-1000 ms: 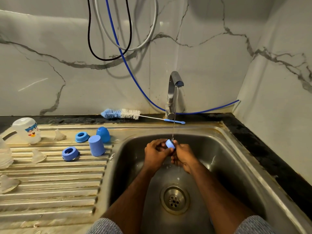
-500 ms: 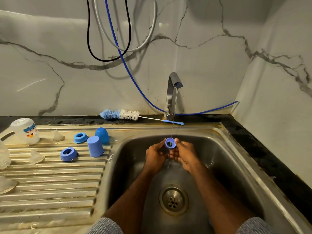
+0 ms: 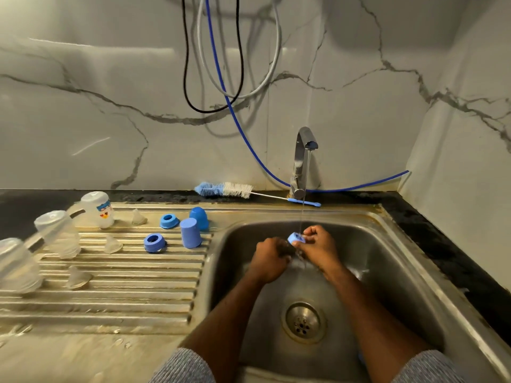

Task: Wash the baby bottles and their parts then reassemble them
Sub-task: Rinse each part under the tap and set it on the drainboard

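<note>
Head view: a blue collar ring (image 3: pixel 295 238) sits under the tap (image 3: pixel 301 158) stream, its hole tilted toward the camera, pinched by the right hand (image 3: pixel 318 248); the left hand (image 3: pixel 269 258) is curled beside it, grip unclear. Left of the sink (image 3: pixel 387 272) stand two more rings, two blue caps, three upturned bottles, four clear teats.

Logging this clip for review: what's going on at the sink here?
A person is rinsing a small blue ring under the running tap, over the sink. The right hand pinches the ring; the left hand is curled beside it, and whether it touches the ring is unclear. On the draining board, three clear bottles stand upside down with teats, two more blue rings and two blue caps. A bottle brush lies behind.
</note>
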